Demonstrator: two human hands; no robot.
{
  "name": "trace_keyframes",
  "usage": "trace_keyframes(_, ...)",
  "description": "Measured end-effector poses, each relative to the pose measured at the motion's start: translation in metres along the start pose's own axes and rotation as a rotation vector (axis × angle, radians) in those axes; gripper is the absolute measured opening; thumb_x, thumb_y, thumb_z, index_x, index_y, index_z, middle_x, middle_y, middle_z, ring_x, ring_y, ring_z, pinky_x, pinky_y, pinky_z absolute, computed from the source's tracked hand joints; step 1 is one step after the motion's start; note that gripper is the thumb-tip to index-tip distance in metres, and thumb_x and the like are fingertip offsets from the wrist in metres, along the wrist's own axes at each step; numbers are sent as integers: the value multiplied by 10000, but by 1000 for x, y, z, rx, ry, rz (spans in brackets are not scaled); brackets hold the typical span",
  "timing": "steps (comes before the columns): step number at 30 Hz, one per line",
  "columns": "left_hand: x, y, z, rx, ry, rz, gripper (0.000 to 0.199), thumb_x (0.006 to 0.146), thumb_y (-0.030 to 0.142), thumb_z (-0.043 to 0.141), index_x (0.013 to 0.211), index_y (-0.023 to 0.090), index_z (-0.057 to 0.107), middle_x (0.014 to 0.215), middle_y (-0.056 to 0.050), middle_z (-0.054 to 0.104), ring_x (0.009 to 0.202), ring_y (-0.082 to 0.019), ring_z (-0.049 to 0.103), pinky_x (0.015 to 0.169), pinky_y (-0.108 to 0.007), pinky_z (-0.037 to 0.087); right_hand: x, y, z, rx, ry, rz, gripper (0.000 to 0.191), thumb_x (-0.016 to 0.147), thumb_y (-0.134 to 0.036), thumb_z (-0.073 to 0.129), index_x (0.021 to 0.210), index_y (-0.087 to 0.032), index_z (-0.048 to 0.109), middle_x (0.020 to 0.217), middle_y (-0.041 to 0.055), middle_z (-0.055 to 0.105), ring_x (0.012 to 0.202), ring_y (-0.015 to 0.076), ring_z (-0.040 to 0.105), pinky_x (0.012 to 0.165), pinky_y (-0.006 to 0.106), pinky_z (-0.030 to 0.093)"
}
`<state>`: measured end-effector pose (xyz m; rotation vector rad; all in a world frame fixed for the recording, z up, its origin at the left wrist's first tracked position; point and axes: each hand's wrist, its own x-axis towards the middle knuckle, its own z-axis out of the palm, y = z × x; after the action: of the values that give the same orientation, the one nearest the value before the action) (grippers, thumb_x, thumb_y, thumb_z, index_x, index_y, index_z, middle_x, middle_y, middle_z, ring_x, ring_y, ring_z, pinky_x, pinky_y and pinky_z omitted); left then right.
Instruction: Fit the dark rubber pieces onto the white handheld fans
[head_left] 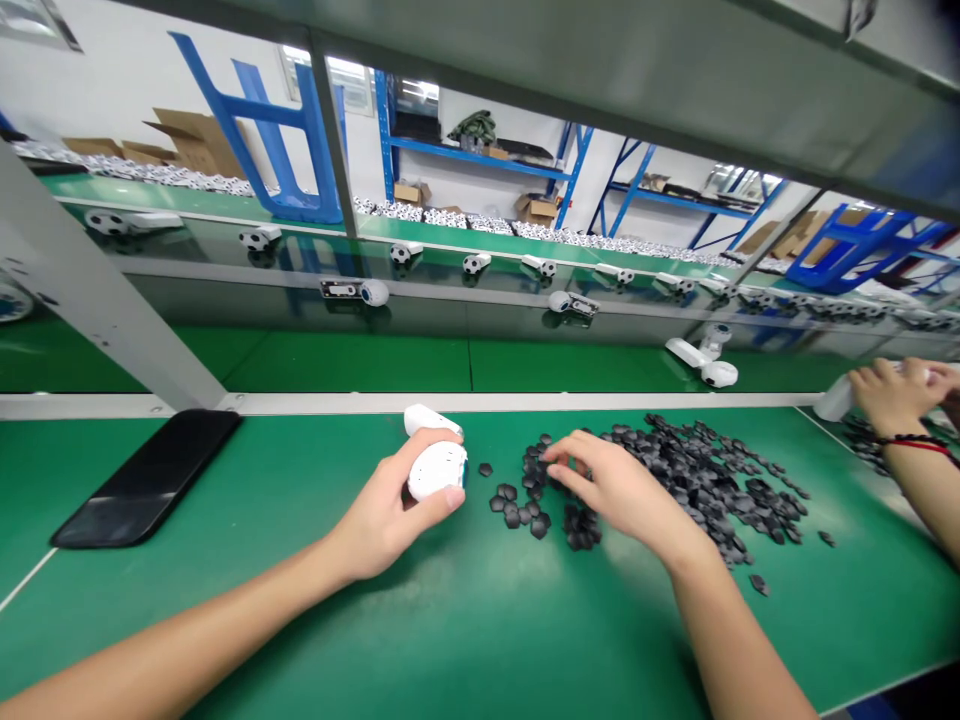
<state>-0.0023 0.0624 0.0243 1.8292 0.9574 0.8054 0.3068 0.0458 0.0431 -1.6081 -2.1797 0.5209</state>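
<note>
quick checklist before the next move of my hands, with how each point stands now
1. Left hand gripping the white ball-headed device: ok, fingers and thumb around the ball.
2. Ball's visible side bare of black pieces: ok.
3. Right hand pinching a piece: cannot tell, fingertips are over the pieces.
4. Black pentagon pieces all lying singly: not ok, many are heaped.
5. Black phone apart from the left hand: ok.
6. Co-worker's hand apart from yours: ok.

The head camera looks forward and down, near both hands (381,515).
</note>
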Motion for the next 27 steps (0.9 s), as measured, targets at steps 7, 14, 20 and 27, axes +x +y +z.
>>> trace_keyframes(7, 0, -1, -1, -61, 57, -28, 435, 951, 498, 609, 1301, 262, 501, 1058, -36, 600, 819, -183, 561, 739, -302, 485, -4, 25, -3, -138, -137, 49, 118, 954, -341, 685, 1018, -278, 761, 980, 31, 666, 875, 207, 675, 829, 311, 503)
trace_keyframes(14, -5, -14, 12, -143, 49, -81, 533, 940, 446, 677, 1397, 278, 459, 1224, -72, 606, 955, -207, 610, 833, -323, 528, 0, 10, 1, -156, -68, 25, 126, 969, -278, 605, 944, -250, 725, 948, 19, 650, 778, 180, 642, 756, 303, 474)
trace_keyframes(20, -6, -20, 18, 21, 50, 37, 520, 915, 289, 691, 1378, 289, 455, 1262, -81, 600, 1097, -246, 612, 982, -404, 500, 0, -34, 21, 150, -10, 7, 203, 1081, -354, 444, 967, -250, 576, 865, -1, 664, 756, 177, 616, 691, 286, 470)
trace_keyframes(27, -8, -20, 21, 172, -51, 190, 517, 944, 153, 585, 1410, 319, 437, 1291, -81, 455, 1089, -209, 576, 972, -364, 506, -3, -65, 54, 444, -58, -50, 244, 997, -444, 650, 873, -235, 674, 766, -18, 696, 636, 144, 615, 603, 247, 461)
